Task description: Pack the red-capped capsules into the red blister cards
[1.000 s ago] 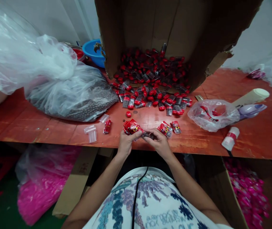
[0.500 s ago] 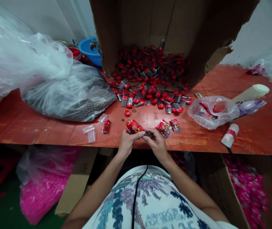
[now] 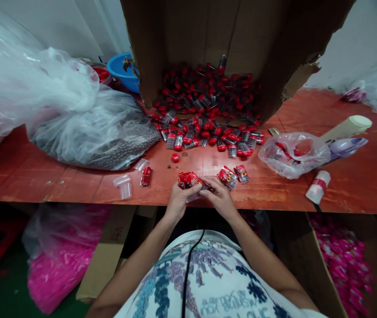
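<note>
At the table's front edge, my left hand [image 3: 178, 201] is closed on a red printed packet [image 3: 188, 179] with yellow marks. My right hand [image 3: 220, 198] pinches the packet's right end, its thumb close to my left thumb. Clear plastic shows below the packet, between the hands; my fingers hide part of it. Just beyond my right fingers lie two filled red packets [image 3: 227, 176]. A loose red cap [image 3: 175, 157] rests a little beyond the packet. To the left are a banded red bundle [image 3: 145, 176] and some clear plastic containers [image 3: 125, 185].
A torn cardboard box [image 3: 281, 57] at the back spills many red-capped clear containers [image 3: 205, 128] onto the red table [image 3: 274, 190]. Left stands a plastic bag of dark beads [image 3: 99, 137]; right, a clear bag [image 3: 292, 154] with red pieces and a white roll [image 3: 318, 186].
The red packet has turned in my hands, and its printed face now lies more level. Clear plastic has come into view below it. Both hands have shifted slightly.
</note>
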{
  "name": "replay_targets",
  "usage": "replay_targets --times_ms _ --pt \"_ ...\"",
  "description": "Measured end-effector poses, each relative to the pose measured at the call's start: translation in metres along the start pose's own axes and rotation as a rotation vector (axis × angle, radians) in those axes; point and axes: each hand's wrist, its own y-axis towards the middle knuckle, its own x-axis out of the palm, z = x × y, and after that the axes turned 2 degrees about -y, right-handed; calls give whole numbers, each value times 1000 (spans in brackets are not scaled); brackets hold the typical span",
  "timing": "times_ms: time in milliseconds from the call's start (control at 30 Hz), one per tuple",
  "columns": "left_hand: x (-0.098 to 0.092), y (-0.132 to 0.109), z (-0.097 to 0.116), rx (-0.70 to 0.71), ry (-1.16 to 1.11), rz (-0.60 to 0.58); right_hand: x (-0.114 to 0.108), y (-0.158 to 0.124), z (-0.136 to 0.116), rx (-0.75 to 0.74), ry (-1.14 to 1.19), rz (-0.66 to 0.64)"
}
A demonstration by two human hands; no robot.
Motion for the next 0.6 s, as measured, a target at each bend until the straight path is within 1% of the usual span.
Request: replay_targets --times_ms 67,100,167,233,267,333,367,400,433,467,500,567,600 --pt "-1 3 0 -15 -51 30 -10 1 6 29 -3 67" --pt "-2 5 0 -37 -77 53 -20 2 10 37 -23 130" --pt "-5 7 2 -83 -116 104 -46 1 20 47 -124 295" --pt "-8 9 3 -110 -127 132 -76 0 30 83 -325 442" --pt "-10 9 3 -117 -124 139 -90 -1 33 120 -448 477" --pt "-10 11 1 -122 -120 159 -108 -2 34 187 -705 481" --pt "-9 12 -1 -120 -121 175 -109 -2 32 191 -811 483" --pt "-7 13 -3 -115 -125 191 -105 -1 28 165 -881 481" --pt "-5 15 -6 -106 -133 204 -95 1 22 117 -909 476" --pt "-3 16 -8 -94 -141 208 -82 3 17 48 -884 450" --pt "-1 18 -9 -83 -147 203 -65 6 12 -16 -805 371" --pt "1 21 -11 -48 -157 178 -30 13 4 -65 -571 155" --pt "1 22 -10 -28 -161 167 -15 17 1 -65 -476 109"
